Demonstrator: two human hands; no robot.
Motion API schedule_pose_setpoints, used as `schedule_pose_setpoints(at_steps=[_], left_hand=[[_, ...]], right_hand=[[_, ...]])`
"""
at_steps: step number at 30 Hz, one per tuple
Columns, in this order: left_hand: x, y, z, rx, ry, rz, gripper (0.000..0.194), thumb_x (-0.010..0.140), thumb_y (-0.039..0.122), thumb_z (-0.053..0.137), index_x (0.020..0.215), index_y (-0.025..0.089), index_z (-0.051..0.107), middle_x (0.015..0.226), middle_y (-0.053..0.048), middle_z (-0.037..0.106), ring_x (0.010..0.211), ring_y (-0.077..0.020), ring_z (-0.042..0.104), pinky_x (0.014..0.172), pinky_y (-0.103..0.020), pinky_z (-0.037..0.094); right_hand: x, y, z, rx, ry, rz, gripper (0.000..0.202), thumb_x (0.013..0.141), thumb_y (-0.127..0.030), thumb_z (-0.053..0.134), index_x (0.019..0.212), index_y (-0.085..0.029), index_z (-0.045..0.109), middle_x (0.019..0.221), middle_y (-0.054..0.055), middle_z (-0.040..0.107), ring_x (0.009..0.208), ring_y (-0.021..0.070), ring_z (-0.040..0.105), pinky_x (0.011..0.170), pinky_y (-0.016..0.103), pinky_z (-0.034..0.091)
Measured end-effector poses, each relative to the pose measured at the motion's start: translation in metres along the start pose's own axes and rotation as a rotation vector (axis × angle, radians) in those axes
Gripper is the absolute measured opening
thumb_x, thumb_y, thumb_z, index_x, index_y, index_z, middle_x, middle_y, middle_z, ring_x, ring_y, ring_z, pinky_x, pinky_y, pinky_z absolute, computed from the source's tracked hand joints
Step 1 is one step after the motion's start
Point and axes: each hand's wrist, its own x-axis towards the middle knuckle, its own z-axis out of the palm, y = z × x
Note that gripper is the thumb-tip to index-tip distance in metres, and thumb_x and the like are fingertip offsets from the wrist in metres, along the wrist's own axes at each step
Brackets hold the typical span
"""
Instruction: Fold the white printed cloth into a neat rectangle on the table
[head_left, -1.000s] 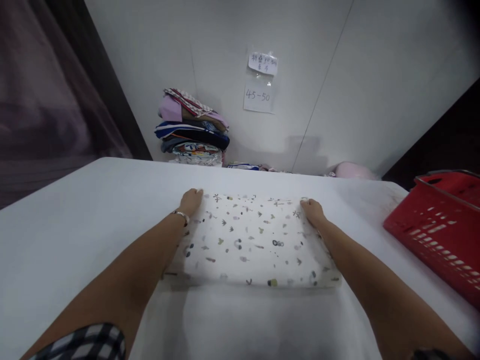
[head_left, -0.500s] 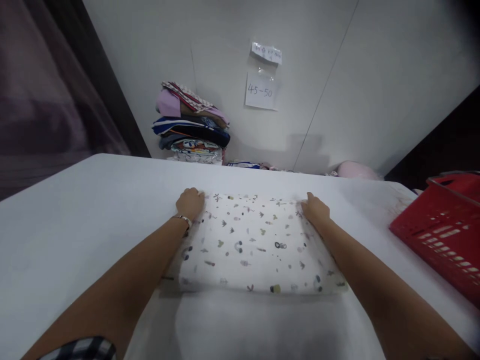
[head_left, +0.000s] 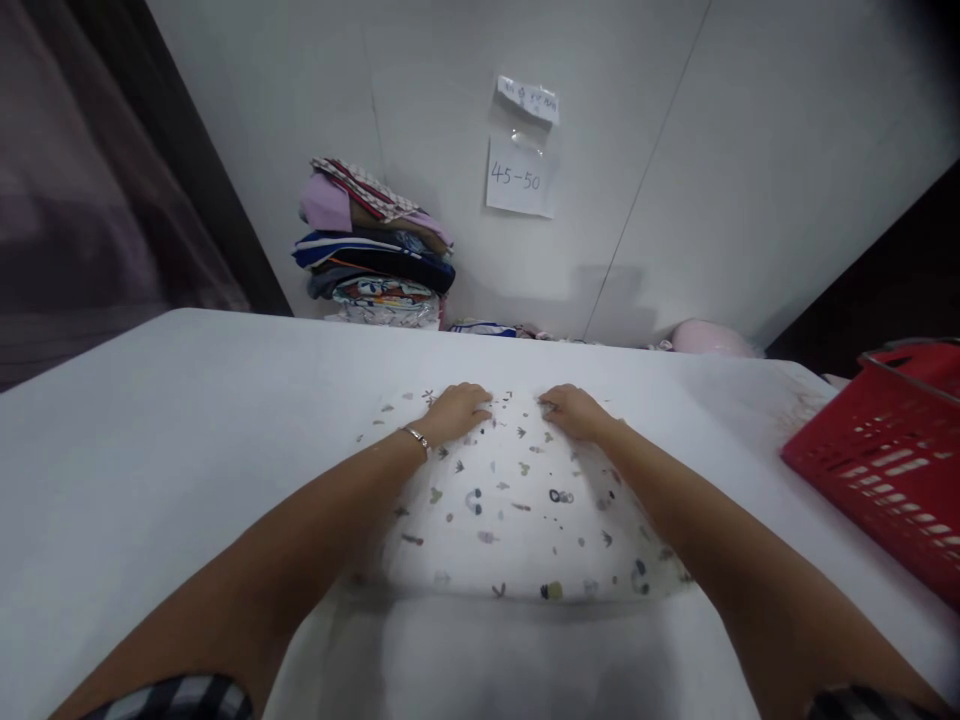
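A white cloth (head_left: 517, 510) printed with small plants, rainbows and other little motifs lies folded into a rough rectangle before me. My left hand (head_left: 459, 412), with a bracelet at the wrist, is closed on the cloth's far edge, left of its middle. Closed on the same edge a little to the right is my right hand (head_left: 576, 412). A short stretch of printed fabric shows between the two hands. My forearms cover parts of the cloth's left and right sides.
The cloth rests on a white table (head_left: 187, 440). A stack of folded fabrics (head_left: 379, 240) stands by the wall at the back left. At the right edge sits a red plastic basket (head_left: 885, 450). A paper sign (head_left: 519, 178) hangs on the wall.
Both hands have moved inward along the far edge, from the cloth's far corners toward its middle. The left part of the far edge now spreads out beyond my left hand.
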Motion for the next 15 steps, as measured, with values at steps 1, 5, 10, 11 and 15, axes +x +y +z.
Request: schedule_pose_setpoints(at_steps=[1,5,10,11,15], left_hand=[[0.001,-0.001,0.001,0.005,-0.016,-0.004,0.034,0.087,0.035,0.051,0.116,0.02,0.062,0.121,-0.008,0.062,0.114,-0.025,0.053,0.098,-0.039,0.04],[0.004,-0.003,-0.001,0.07,-0.049,0.006,0.036,0.088,0.037,0.05,0.119,0.021,0.059,0.122,-0.009,0.059,0.114,-0.0252,0.052,0.097,-0.039,0.039],[0.01,0.003,-0.008,0.084,-0.066,-0.013,0.029,0.085,0.036,0.054,0.106,0.02,0.064,0.109,-0.008,0.061,0.106,-0.0251,0.054,0.089,-0.036,0.042],[0.01,0.003,-0.009,0.067,-0.065,-0.005,0.026,0.084,0.036,0.054,0.102,0.019,0.064,0.108,-0.008,0.062,0.105,-0.0245,0.055,0.088,-0.035,0.042],[0.008,0.005,-0.009,0.006,-0.063,-0.03,0.022,0.085,0.034,0.051,0.099,0.02,0.061,0.103,-0.006,0.065,0.096,-0.0228,0.059,0.084,-0.034,0.044]], right_hand=[[0.001,0.0,-0.001,-0.019,-0.014,-0.002,0.035,0.088,-0.029,0.055,0.121,-0.021,0.063,0.126,0.009,0.061,0.116,0.0264,0.052,0.098,0.037,0.039],[0.005,0.0,-0.002,-0.065,-0.047,-0.019,0.033,0.089,-0.031,0.052,0.118,-0.021,0.063,0.12,0.009,0.063,0.109,0.0263,0.055,0.093,0.037,0.04],[0.007,-0.003,-0.003,-0.072,-0.047,-0.03,0.028,0.09,-0.031,0.051,0.11,-0.019,0.065,0.115,0.009,0.064,0.104,0.025,0.055,0.089,0.036,0.04],[0.007,-0.003,-0.004,-0.07,-0.042,-0.033,0.026,0.09,-0.031,0.05,0.108,-0.018,0.065,0.114,0.01,0.064,0.102,0.0245,0.056,0.088,0.035,0.041],[0.002,-0.006,-0.002,-0.08,-0.012,-0.058,0.024,0.093,-0.028,0.045,0.103,-0.018,0.065,0.106,0.009,0.066,0.097,0.0232,0.057,0.085,0.034,0.04]])
